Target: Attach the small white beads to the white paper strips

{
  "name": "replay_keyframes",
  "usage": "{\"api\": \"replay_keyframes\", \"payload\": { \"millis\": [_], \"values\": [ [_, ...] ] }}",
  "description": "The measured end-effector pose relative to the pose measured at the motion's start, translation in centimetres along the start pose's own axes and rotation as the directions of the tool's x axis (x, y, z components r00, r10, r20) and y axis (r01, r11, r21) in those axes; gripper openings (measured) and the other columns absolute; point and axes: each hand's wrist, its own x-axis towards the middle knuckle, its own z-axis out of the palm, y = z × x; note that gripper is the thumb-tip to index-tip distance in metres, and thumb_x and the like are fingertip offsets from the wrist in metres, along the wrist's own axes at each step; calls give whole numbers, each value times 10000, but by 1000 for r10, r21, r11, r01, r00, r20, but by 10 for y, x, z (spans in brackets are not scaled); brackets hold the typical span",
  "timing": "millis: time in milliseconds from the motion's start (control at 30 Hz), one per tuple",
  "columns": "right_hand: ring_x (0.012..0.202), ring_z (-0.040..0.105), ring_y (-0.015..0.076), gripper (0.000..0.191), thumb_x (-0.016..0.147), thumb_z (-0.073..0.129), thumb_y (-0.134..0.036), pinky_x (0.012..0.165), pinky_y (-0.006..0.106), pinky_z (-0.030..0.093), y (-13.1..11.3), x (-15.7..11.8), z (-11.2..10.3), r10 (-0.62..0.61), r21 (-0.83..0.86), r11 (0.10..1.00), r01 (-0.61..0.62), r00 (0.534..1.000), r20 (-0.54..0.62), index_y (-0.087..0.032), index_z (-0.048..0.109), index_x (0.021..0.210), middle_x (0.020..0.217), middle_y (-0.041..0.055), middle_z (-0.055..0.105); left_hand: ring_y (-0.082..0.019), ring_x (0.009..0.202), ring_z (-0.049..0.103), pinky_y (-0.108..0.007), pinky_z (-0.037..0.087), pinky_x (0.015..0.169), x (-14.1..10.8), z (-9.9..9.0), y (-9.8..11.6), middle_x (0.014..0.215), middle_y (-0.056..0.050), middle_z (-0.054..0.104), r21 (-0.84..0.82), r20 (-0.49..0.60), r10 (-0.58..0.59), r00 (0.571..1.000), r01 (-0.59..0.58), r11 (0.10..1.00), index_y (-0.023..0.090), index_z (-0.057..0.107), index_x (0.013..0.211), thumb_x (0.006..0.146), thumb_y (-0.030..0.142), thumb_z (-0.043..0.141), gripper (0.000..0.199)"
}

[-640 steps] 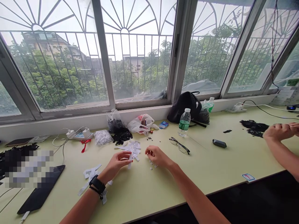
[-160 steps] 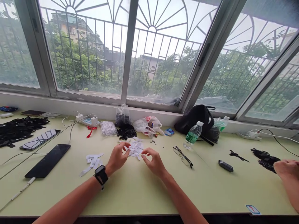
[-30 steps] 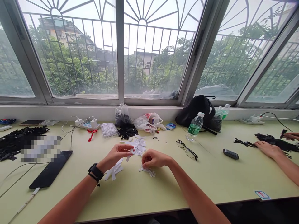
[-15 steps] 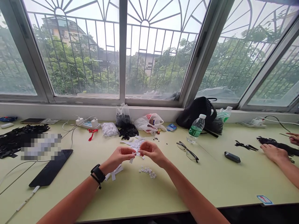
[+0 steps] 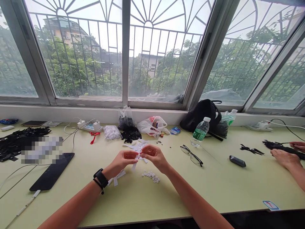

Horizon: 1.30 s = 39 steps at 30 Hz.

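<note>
My left hand (image 5: 124,160), with a black watch at the wrist, pinches a white strip (image 5: 134,166) that hangs below its fingertips. Close against it on the right, my right hand (image 5: 154,156) has its fingers pinched at the top of the same strip; anything small between them is too tiny to make out. Behind the hands lies a pile of white strips (image 5: 135,146). More white strips (image 5: 116,180) rest under my left wrist. Several small white round pieces (image 5: 152,176) are scattered below my right hand.
Glasses (image 5: 191,155), a water bottle (image 5: 200,132) and a black bag (image 5: 202,116) stand to the right. Farther right, another person's hand (image 5: 286,158) touches black strips. A dark tablet (image 5: 53,171) with a cable lies left, near black strips (image 5: 14,143).
My hands have barely moved; the white strip between them shows a little more. At the far right, the other person's hands have shifted slightly to the right.
</note>
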Motion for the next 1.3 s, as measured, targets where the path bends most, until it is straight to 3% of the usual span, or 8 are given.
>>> {"api": "replay_keyframes", "payload": {
  "millis": [100,267,467,733,900,1000,1100,1300],
  "values": [
    [873,683,203,292,766,882,-383,806,356,584,6,0,1,-11,-46,999,11,1000,13,-197,742,943,944,45,696,-273,1028,725,-385,532,930,2,0,-5,1129,-138,791,-29,-29,22,999,-23,999,168,782,1125,755,330,884,417],
    [937,659,207,221,808,837,-409,828,351,600,19,0,3,-133,-214,968,134,991,15,-203,787,871,1087,77,606,-272,1017,743,-387,550,931,4,1,-9,1086,-136,806,-45,-59,36,998,-39,998,168,761,1138,743,300,894,437],
    [923,636,194,135,893,751,-353,774,326,582,19,-3,8,-200,-401,893,204,978,53,-223,788,904,1042,69,600,-287,1016,752,-402,565,931,4,4,-7,1070,-135,806,4,-57,82,995,-82,997,158,758,1103,764,317,881,394],
    [764,624,148,211,840,807,-379,687,294,549,18,-3,6,-131,-391,912,124,991,8,-210,716,928,991,36,616,-243,902,744,-342,565,794,2,7,-2,990,-120,807,48,-61,81,995,-78,996,143,760,1084,808,379,846,373],
    [827,671,168,322,836,812,-395,734,312,572,15,-2,3,-36,-269,962,45,999,40,-218,681,1071,1097,51,661,-241,863,751,-342,563,780,0,5,1,930,-113,812,17,-44,61,997,-60,998,145,737,1166,782,373,872,466],
    [848,688,185,353,826,824,-380,786,340,582,16,-1,1,-8,-173,985,19,998,67,-206,684,1100,1037,49,695,-254,906,753,-359,567,825,1,5,-2,961,-120,814,15,-19,86,996,-86,996,150,746,1118,776,364,874,423],
    [845,697,196,325,828,819,-365,829,367,585,17,-1,2,-18,-147,989,28,997,70,-193,704,1079,926,38,714,-250,888,748,-350,574,799,3,7,-7,951,-117,811,106,-29,133,991,-129,986,152,756,1064,806,358,837,340],
    [866,707,209,263,850,788,-353,840,375,587,17,-4,7,-39,-239,969,58,996,84,-196,730,1052,908,41,734,-247,839,734,-349,582,782,3,12,-16,914,-98,804,405,-82,264,961,-210,890,166,801,969,880,305,707,190]
  ]
}}
